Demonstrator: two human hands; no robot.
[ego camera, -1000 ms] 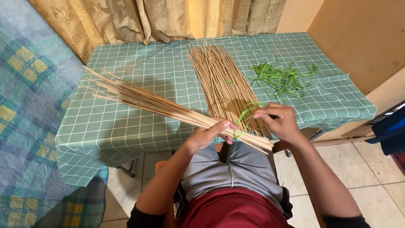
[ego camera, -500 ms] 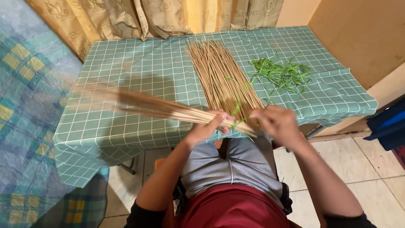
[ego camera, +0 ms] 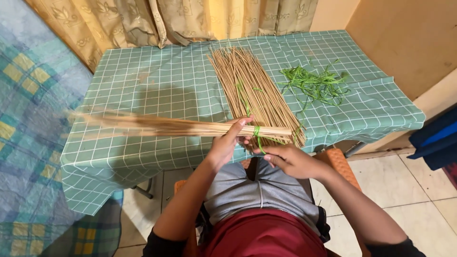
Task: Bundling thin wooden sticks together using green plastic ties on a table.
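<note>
Left hand (ego camera: 227, 143) grips the stick bundle (ego camera: 190, 127) level over the checked tablecloth (ego camera: 143, 85), fingers closed round it, while right hand (ego camera: 290, 161) pinches the green tie strip (ego camera: 257, 135), bracing the binding.

Both hands meet at the near edge of the table.
Left hand (ego camera: 228, 145): fingers curled closed, thumb side up, forearm bare and angled up from lower left. Right hand (ego camera: 290, 161): palm down, fingers extended leftward, fingertips just beside the left hand; forearm bare, running in from lower right. Both elbows bent.
</note>
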